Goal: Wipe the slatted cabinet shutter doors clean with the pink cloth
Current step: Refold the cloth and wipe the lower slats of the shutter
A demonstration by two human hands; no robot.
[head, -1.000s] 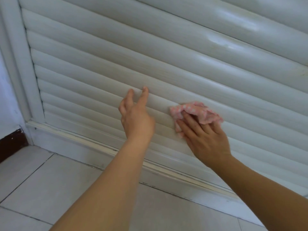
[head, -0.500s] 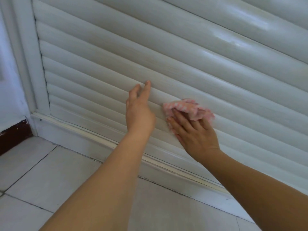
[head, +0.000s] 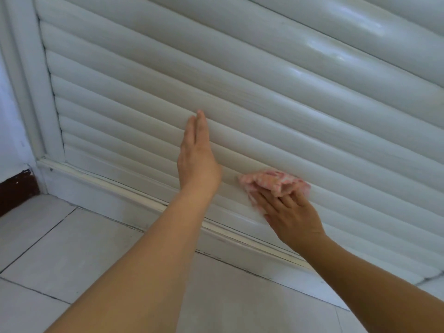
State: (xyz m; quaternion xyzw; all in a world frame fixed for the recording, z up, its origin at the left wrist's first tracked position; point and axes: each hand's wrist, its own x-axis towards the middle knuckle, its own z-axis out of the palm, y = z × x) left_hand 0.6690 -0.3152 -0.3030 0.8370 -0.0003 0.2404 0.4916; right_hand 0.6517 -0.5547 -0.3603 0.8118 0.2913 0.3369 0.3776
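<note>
Pressing a bunched pink cloth (head: 274,182) against the lower slats of the white shutter door (head: 240,80), with the right hand (head: 292,218) laid over the cloth's lower part and the fingers (head: 265,200) spread fairly straight, pushing rather than pinching. Showed the cloth crumpled into folds, its upper edge peeking out above the fingertips, its left corner sticking out past the hand. Sat low on the door, a few slats above the bottom rail (head: 144,200). Held the left hand (head: 195,155) edge-on to the left of the cloth and apart from it, fingers straight and close together, pointing up the door, gripping nothing; could not tell whether the fingertips actually touched the slat behind them or only hovered just in front. Reached both bare forearms up from the bottom of the view, the left crossing over the floor (head: 60,248) from lower left, the right from lower right. Ran the slats at a slant, downward to the right, with glossy highlights near the upper right. Stood a white frame post (head: 31,92) at the left edge of the door, meeting the bottom rail at a corner. Laid pale tiles with thin dark joints on the floor below, and showed a dark brown strip (head: 16,191) at the far left beside a white wall (head: 9,128).
</note>
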